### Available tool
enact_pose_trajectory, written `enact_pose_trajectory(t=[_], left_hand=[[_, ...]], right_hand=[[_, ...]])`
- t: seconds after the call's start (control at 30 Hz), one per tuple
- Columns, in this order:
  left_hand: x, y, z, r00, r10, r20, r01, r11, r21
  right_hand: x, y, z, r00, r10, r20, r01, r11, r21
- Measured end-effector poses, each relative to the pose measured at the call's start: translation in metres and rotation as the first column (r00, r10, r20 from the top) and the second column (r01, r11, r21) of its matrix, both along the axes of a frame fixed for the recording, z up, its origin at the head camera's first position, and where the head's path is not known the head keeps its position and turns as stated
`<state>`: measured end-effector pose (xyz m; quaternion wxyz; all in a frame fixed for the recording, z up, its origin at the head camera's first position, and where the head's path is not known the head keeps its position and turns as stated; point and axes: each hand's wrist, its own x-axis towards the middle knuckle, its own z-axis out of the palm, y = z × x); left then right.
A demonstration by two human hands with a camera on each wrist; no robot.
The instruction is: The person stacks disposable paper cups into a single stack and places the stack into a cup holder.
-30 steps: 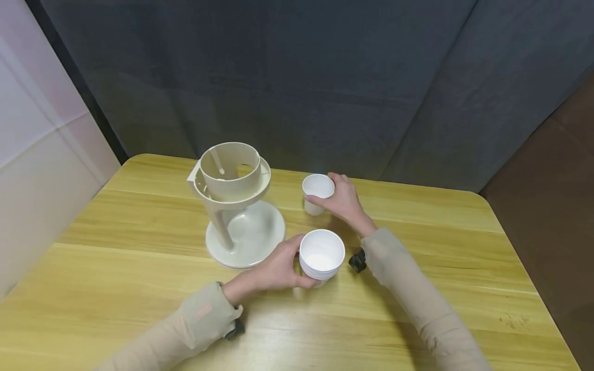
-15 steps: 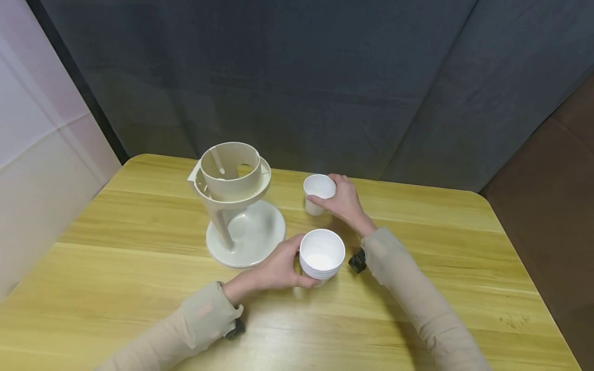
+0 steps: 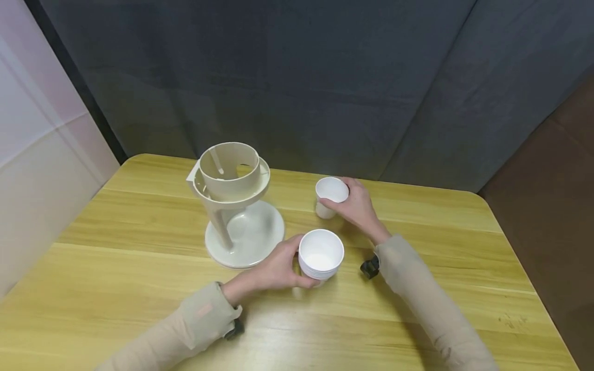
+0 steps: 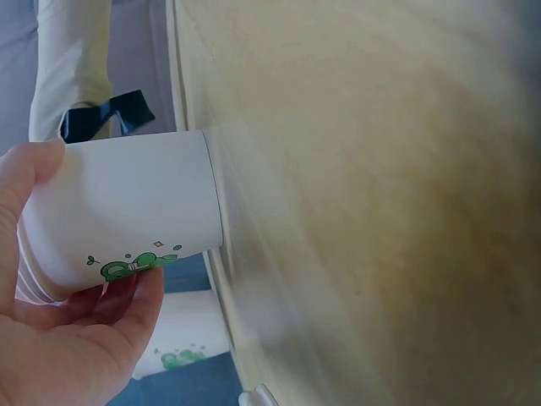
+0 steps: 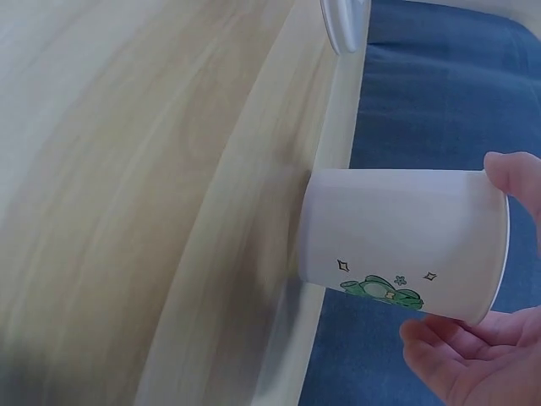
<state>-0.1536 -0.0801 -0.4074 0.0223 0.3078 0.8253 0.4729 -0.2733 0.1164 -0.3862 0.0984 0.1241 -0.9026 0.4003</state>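
My left hand [image 3: 278,265] grips a stack of nested white paper cups [image 3: 320,252], thumb on the near side and fingers round the far side. In the left wrist view the stack [image 4: 127,199] stands upright with its base at the tabletop, a green cartoon print on its wall. Farther back, my right hand [image 3: 358,207] holds a single white paper cup [image 3: 325,210] near the rim. In the right wrist view this cup [image 5: 397,228] is upright, its bottom right at the table, with thumb and fingers on opposite sides. It carries a similar green print.
To the left of the cups stands a cream plastic stand [image 3: 232,193] with an upright ring on top and a round white base [image 3: 262,237]. The wooden table [image 3: 153,288] ends at a dark curtain [image 3: 297,87] behind. A brown panel [image 3: 547,170] borders the right side.
The right hand has shifted rightward and slightly toward me with the single cup, widening its distance from the stand. The left hand and the stack have stayed in place.
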Motion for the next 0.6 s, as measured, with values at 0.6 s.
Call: enact_pose_trajectory(t=[0.6], left_hand=[[0.0,-0.001,0.002,1.0,-0.009,0.009,0.009,1.0,0.006]], right_hand=[[0.024,0.032,0.004,0.998,-0.003,-0.068,0.008,0.997,0.074]])
